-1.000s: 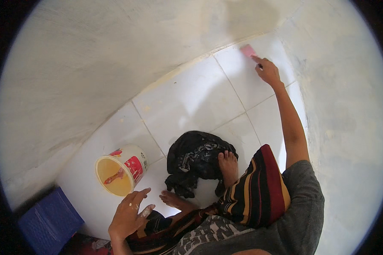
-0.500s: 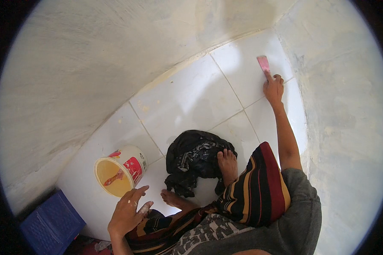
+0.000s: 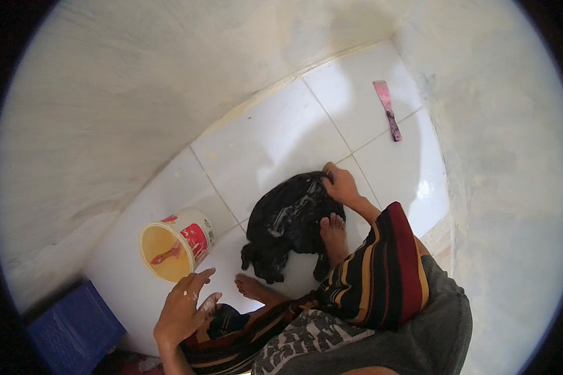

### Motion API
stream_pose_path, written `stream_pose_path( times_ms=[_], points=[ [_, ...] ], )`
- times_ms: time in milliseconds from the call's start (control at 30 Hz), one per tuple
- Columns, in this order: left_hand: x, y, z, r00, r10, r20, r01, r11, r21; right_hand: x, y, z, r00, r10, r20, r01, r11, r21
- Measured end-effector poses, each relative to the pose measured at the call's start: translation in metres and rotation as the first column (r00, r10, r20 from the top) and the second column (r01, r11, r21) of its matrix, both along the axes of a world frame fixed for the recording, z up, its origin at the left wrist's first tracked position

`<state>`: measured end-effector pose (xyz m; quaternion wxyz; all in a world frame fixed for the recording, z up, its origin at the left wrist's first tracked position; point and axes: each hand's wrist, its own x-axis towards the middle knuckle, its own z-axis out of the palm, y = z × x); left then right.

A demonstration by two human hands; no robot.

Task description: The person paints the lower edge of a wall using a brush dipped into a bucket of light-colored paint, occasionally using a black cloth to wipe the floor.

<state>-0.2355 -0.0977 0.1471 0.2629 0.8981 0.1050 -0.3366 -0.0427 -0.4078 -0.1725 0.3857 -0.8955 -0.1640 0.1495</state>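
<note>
The right hand (image 3: pixel 343 187) grasps the upper right edge of a black bundle (image 3: pixel 294 215) lying on the tiled floor (image 3: pixel 275 140), while the left hand (image 3: pixel 182 310) holds nothing, fingers spread, near the rim of a cream bucket (image 3: pixel 201 226). A paint-smeared brush (image 3: pixel 166 253) rests inside the bucket. One bare foot (image 3: pixel 334 237) sits against the bundle's right side, in its way. A pink scraper (image 3: pixel 386 109) lies farther off, near the right wall (image 3: pixel 507 175). A blue box (image 3: pixel 75 328) occupies the lower left corner.
</note>
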Motion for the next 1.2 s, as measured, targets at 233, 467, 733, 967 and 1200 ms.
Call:
stream_pose_path(
  times_ms=[233,467,733,967,1200],
  points=[
    [-0.014,0.006,-0.006,0.999,0.035,-0.026,-0.034,0.999,0.039,0.095,-0.020,0.018,0.878,-0.387,0.281,0.393,0.919,0.039],
    [0.008,0.000,-0.008,0.998,0.044,-0.047,-0.043,0.999,0.023,0.247,-0.017,0.004,0.719,-0.511,0.471,0.432,0.860,0.273],
    [0.023,0.001,-0.020,0.993,0.064,-0.094,-0.059,0.997,0.057,0.277,0.033,-0.038,0.682,-0.380,0.625,0.395,0.910,0.122],
    [0.032,0.010,-0.030,0.995,0.015,-0.094,-0.012,0.999,0.032,0.259,0.025,-0.039,0.778,-0.241,0.580,0.179,0.970,0.163],
    [0.039,0.003,-0.016,0.996,0.014,-0.083,-0.011,0.999,0.033,0.232,0.012,-0.024,0.906,-0.162,0.391,0.048,0.958,0.284]
  ],
)
